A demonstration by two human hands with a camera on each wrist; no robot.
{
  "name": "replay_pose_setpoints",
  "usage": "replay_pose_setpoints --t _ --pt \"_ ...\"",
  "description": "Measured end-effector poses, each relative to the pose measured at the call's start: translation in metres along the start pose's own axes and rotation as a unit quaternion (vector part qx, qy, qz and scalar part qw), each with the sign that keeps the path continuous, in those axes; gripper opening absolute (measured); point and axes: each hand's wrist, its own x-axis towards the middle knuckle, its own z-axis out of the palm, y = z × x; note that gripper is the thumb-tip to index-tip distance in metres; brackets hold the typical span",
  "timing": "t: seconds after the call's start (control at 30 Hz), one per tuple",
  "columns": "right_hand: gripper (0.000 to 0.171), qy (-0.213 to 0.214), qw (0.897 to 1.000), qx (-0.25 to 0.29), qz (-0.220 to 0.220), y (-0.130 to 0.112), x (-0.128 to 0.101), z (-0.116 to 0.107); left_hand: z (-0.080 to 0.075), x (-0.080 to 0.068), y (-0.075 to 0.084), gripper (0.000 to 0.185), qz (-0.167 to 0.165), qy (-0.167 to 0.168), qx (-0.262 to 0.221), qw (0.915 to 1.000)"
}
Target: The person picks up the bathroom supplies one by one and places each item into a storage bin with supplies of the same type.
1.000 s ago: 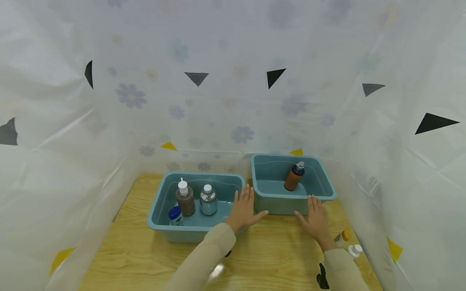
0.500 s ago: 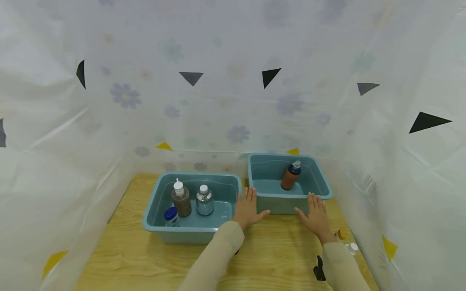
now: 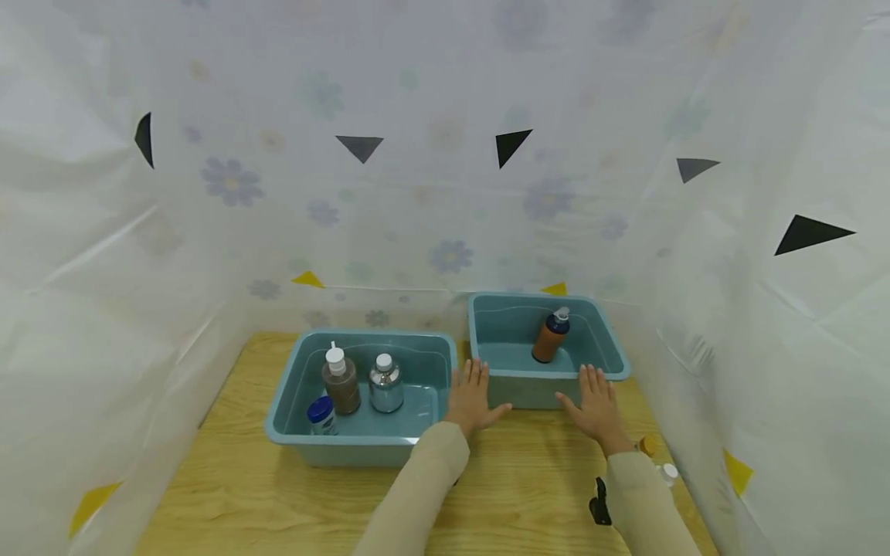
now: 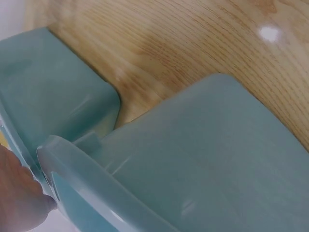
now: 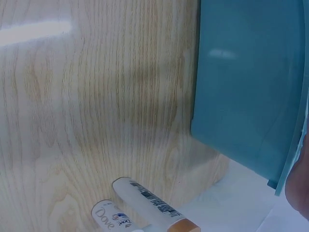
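Both hands stayed flat, fingers straight: left hand [image 3: 470,392] and right hand [image 3: 593,401] against right tub [image 3: 514,390], frame centre-right. Tub possibly slid rearward; view shifted too.

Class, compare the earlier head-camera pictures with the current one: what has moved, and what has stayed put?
Both hands, the left hand and the right hand, crept slightly forward, flat with fingers straight against the right tub's near wall. Nothing was gripped or released. The orange bottle stays upright in that tub, and three bottles remain in the left tub. The small overall shift looks like head-camera movement.
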Motion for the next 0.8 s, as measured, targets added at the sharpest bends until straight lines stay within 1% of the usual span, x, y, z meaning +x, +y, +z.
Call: replay_pose_setpoints --t 0.13,0.33,0.57,0.8 --pt "0.082 -0.009 1.000 -0.005 0.002 0.0011 0.0006 0.0014 0.0046 0.0015 0.0007 0.087 0.005 0.006 -0.006 0.9999" --pt "0.079 -0.002 1.000 -0.004 -0.005 0.0016 -0.0015 0.0017 0.0104 0.0036 0.0013 0.087 0.004 0.007 0.016 0.9998" --pt "0.078 -0.003 1.000 -0.009 -0.011 -0.0021 -0.0033 -0.0010 0.0076 0.0031 0.0018 0.087 0.010 0.010 0.031 0.9994" --pt "0.073 0.012 0.999 -0.043 -0.023 -0.0020 -0.0046 -0.0038 0.0048 0.0025 0.0040 0.089 0.012 -0.005 0.066 0.9977"
